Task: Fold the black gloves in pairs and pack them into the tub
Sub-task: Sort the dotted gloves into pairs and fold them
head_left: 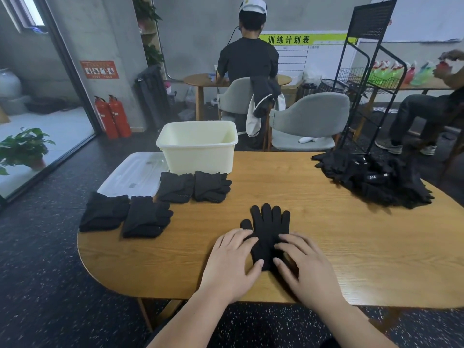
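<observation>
left hand (232,259): flat, fingers spread, pressing left edge of glove (270,222), gripping nothing
right hand (301,264): flat, spread, pressing glove's right edge
glove: on table (301,187), between both hands, fingertips pointing away
folded pairs (148,204): four, ahead-left of left hand
tub (198,151): just beyond those
loose pile (371,179): far ahead-right of right hand

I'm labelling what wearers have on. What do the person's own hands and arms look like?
The left hand and right hand are bare: nothing is worn on them, and no rings, watch or wristband show. Both forearms are bare too, with no sleeve in view down to the frame's edge. No cables or markings.
</observation>
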Tool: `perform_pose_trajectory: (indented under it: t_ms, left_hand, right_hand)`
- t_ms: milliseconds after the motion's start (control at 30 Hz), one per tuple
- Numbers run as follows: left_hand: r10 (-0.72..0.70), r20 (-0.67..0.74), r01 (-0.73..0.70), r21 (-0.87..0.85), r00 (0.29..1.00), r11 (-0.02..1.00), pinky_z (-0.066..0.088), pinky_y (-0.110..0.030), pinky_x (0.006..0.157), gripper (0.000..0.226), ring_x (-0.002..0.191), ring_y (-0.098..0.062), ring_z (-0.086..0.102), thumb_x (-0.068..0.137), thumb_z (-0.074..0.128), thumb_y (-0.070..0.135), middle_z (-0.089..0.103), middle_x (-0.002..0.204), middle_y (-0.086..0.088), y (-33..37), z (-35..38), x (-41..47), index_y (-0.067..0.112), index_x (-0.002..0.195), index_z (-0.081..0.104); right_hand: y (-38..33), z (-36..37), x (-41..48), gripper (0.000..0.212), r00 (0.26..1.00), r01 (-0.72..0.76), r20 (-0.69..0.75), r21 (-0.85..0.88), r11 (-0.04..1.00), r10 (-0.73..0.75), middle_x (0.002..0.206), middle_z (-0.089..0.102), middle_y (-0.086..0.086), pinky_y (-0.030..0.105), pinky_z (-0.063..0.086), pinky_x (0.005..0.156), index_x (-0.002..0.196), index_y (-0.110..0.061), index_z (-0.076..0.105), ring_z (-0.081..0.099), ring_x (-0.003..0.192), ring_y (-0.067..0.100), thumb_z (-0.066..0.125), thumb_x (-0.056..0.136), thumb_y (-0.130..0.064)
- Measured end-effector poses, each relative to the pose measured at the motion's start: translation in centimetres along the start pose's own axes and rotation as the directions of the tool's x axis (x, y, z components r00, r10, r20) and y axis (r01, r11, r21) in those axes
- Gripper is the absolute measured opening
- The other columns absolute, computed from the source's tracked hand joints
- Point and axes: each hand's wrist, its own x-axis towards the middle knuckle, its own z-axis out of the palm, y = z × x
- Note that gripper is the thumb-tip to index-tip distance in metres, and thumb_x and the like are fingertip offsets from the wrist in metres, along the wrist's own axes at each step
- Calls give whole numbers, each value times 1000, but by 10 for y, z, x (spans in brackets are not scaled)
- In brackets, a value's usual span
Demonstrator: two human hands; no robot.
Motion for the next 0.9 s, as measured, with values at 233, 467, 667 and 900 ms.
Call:
perform_pose_trajectory:
  t_ms: [233, 467, 667, 900]
  left_hand:
    - [20, -46, -20, -12, 999, 1000, 31, -31, 119, 40, 137, 1, 35, 104, 40, 55, 49, 139, 27, 0, 0, -2, 39, 133, 63]
    - [-11, -49, 11, -19, 999, 1000, 30, -30, 120, 40, 139, 3, 32, 105, 40, 54, 50, 142, 28, -1, 1, -1, 39, 133, 65]
    - [23, -25, -24, -38, 999, 999, 28, -31, 121, 55, 143, 1, 28, 102, 37, 68, 47, 147, 27, 2, -2, -3, 37, 140, 61]
    - [88, -13, -88, -32, 996, 996, 23, -30, 124, 50, 149, 2, 22, 104, 44, 61, 43, 154, 28, 1, -2, -3, 39, 148, 53]
  right_hand:
    - [2, 0, -2, 22, 999, 51, 17, 26, 998, -51, 125, 59, -30, 39, 48, 99, 113, -41, 72, 49, 125, 6, 64, 94, -50]
    - [5, 5, 2, 20, 999, 8, -34, 54, 999, -6, 121, 64, -33, 36, 51, 98, 111, -41, 76, 52, 121, 1, 75, 92, -45]
    - [4, 5, 1, 16, 997, -3, -72, 68, 998, 8, 117, 68, -27, 37, 54, 93, 110, -35, 76, 55, 115, 5, 73, 95, -37]
    - [-1, -8, -2, 21, 995, -49, -71, 205, 978, 65, 107, 59, -28, 33, 53, 93, 116, -34, 71, 54, 112, 0, 59, 100, -42]
